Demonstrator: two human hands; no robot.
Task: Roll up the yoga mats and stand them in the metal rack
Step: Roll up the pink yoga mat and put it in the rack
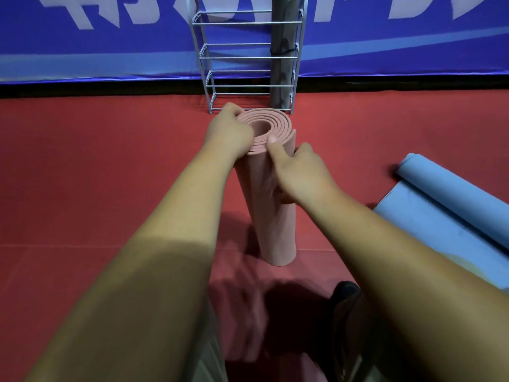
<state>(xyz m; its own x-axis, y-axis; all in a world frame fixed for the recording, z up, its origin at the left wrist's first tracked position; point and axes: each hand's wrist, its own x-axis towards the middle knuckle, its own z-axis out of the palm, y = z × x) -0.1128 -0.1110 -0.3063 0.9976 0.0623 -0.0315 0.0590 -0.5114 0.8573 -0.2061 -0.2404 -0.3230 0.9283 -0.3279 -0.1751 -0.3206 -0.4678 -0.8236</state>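
Observation:
A rolled pink yoga mat (271, 232) stands upright on the red floor in front of me. My left hand (230, 132) grips the left side of its top edge, fingers curled over the coiled rim. My right hand (298, 172) wraps the roll's right side just below the top, with one finger raised to the rim. Behind the roll stands the metal rack (234, 57), a grey wire frame against the wall. A dark grey rolled mat (282, 51) stands upright in the rack's right part, bound by a black strap.
A light blue mat (451, 205), partly rolled, lies on the floor at the right. A blue banner (96, 45) covers the wall behind the rack. My dark shoe (345, 295) shows near the bottom, below the pink roll.

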